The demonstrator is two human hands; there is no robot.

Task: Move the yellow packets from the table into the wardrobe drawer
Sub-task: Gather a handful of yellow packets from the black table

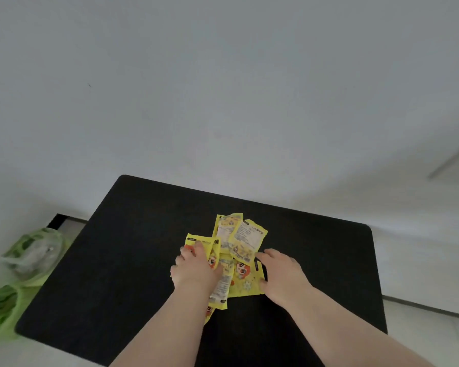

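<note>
Several yellow packets (233, 250) with cartoon prints lie in a loose overlapping pile near the middle of a black table (133, 247). My left hand (194, 268) rests palm down on the left side of the pile, fingers spread over the packets. My right hand (281, 274) lies on the pile's right edge, thumb against a packet (245, 283), fingers curled at its side. Neither hand has lifted a packet off the table. No wardrobe or drawer is in view.
A white wall rises behind the table. Green plastic bags (24, 263) sit on the pale floor to the left of the table. A white panel (453, 162) shows at the far right edge.
</note>
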